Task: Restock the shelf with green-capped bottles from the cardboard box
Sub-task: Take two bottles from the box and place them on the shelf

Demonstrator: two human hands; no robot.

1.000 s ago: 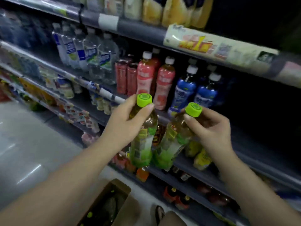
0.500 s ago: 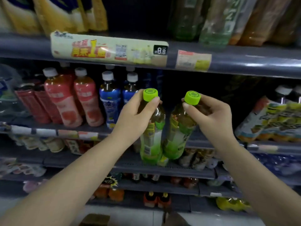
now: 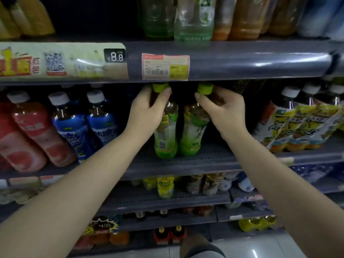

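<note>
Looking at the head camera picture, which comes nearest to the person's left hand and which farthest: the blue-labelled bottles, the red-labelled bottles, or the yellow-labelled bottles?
From the left hand:
1. Blue-labelled bottles, just to its left on the same shelf.
2. Red-labelled bottles, further left, beyond the blue ones.
3. Yellow-labelled bottles, far right, past the right hand.

Person, head-camera view: two bare forearms, no sleeves in view, no watch, rings or bracelets visible. Left hand (image 3: 149,112) and right hand (image 3: 223,110): short, unpainted fingernails. At the bottom edge, a knee in grey fabric (image 3: 202,253), details blurred.
</note>
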